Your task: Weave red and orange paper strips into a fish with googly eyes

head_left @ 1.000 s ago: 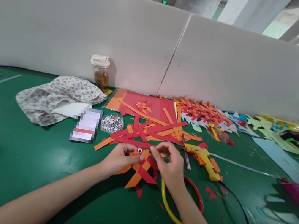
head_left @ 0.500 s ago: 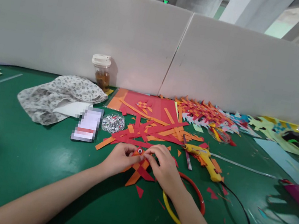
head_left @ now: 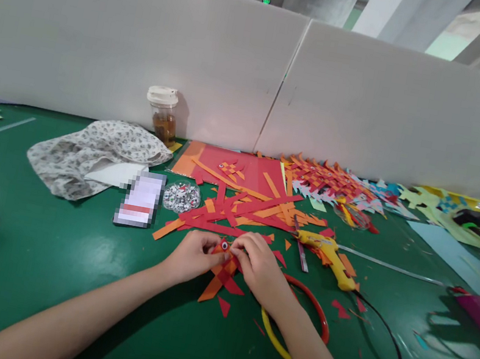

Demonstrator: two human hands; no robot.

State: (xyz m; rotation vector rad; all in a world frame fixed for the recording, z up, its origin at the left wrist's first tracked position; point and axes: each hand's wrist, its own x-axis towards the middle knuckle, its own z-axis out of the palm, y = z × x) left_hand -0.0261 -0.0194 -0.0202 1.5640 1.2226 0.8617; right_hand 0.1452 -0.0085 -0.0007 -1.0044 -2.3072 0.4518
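Between my two hands is a woven paper fish (head_left: 223, 273) of red and orange strips, with a googly eye (head_left: 224, 245) at its top end and strip ends spreading below. My left hand (head_left: 195, 256) grips its left side, thumb across the front. My right hand (head_left: 256, 264) pinches it at the upper right, beside the eye; the fingertips hide that edge. Just beyond my hands lies a pile of red and orange paper strips (head_left: 239, 207). A red paper scrap (head_left: 223, 306) lies below the fish.
A yellow glue gun (head_left: 332, 259), its cord trailing right, and a red-yellow ring (head_left: 322, 318) lie to the right. Left are a phone (head_left: 141, 199), googly eyes (head_left: 182, 196), and a patterned cloth (head_left: 86, 155). Finished paper fish (head_left: 328, 179) and a lidded cup (head_left: 162, 116) stand behind.
The paper fish has tilted and shifted slightly down and left at its strip ends. Both my hands keep their hold, almost in the same place.
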